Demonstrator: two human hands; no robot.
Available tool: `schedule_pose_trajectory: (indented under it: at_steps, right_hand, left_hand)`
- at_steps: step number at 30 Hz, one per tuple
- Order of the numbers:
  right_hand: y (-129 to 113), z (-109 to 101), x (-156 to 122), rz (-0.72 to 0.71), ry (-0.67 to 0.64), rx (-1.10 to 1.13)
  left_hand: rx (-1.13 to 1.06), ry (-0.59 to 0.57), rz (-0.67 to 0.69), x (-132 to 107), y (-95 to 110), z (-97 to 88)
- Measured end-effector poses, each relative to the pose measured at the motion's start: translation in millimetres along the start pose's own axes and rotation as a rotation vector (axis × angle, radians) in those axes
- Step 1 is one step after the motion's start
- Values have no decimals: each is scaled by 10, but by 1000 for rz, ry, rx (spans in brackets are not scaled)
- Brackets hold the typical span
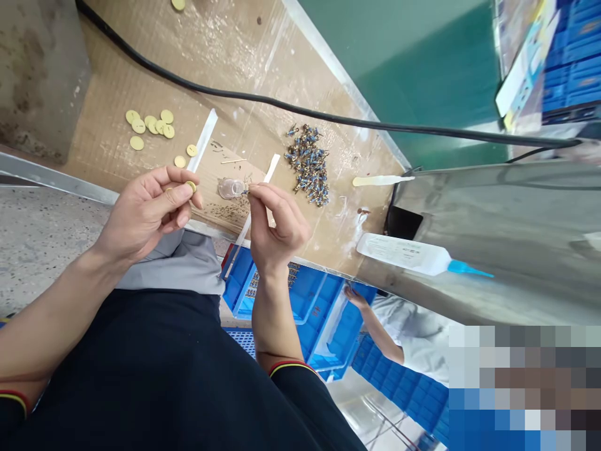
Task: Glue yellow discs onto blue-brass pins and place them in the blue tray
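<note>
My left hand pinches a small yellow disc between thumb and forefinger, above the near edge of the cardboard-covered bench. My right hand is closed in a pinch at the side of a small clear container. A tiny dark piece shows at those fingertips, too small to name. Loose yellow discs lie on the cardboard beyond my left hand. Beyond my right hand is a heap of small blue and brass-coloured metal parts. A thin wooden stick lies just past the container.
A black cable crosses the bench. On the right lie a white bottle with a blue nozzle and a pale flat tool. Blue bins stand below the bench edge. Another person's arm reaches in at the lower right.
</note>
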State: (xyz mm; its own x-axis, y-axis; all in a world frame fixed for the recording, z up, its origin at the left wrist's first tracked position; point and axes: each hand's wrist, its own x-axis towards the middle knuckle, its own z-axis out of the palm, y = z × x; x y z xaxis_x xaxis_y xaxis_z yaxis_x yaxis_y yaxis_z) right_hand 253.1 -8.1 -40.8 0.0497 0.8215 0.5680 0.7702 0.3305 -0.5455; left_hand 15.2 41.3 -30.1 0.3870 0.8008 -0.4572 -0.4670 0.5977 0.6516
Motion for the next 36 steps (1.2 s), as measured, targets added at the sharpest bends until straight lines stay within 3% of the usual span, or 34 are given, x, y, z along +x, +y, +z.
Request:
schedule_pose_trajectory:
  at_steps: [13,23,32,36]
  right_hand:
    - [-54,-20,48,-10,-15,-21]
    - [-60,-54,57,102,-59,92]
    - [-48,-44,65,30,-18,-50]
    - [-79,-71,62,46,39,-12]
  left_hand:
    - [-19,87,-73,-26,76,10]
    - [-20,45,-65,-22,50,-21]
    - [112,-26,-14,-27,6,-23]
    - [192,-33,-6,-31,-6,7]
